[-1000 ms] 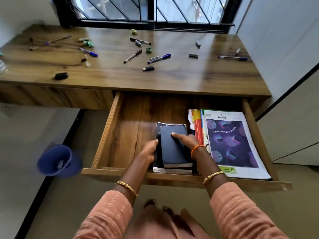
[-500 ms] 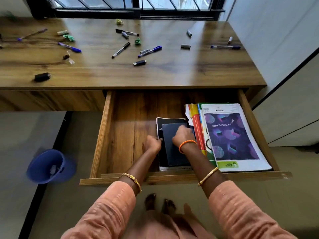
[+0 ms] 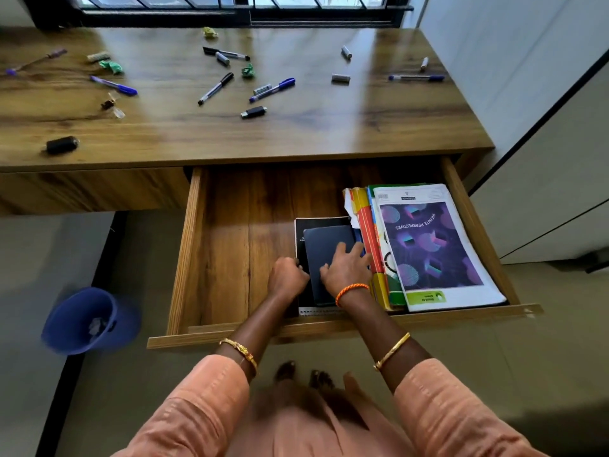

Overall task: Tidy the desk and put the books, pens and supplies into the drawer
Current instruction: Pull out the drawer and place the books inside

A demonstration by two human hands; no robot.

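The wooden drawer (image 3: pixel 184 258) is pulled open under the desk (image 3: pixel 329 133). Inside lies a black spiral notebook (image 3: pixel 316 224) with a dark blue notebook (image 3: pixel 324 245) on top of it. To their right sits a stack of books, topped by a purple-covered one (image 3: pixel 435 245). My left hand (image 3: pixel 286 276) is curled against the left edge of the black notebook and grips it. My right hand (image 3: pixel 346 267) lies flat on the blue notebook with its fingers spread. On the desk are scattered a blue pen (image 3: pixel 273 89), a black pen (image 3: pixel 216 89) and several more.
Green paper scraps (image 3: pixel 112 65), small caps, and a black cylinder (image 3: pixel 62 145) also lie on the desk. A blue waste bin (image 3: pixel 89 321) stands on the floor left of the drawer. A white cabinet (image 3: pixel 543 159) is on the right. The drawer's left half shows bare wood.
My left hand has curled into a fist at the notebooks' left edge. My right hand has slid back and rightward on the blue notebook, which now lies squarer on the black one.
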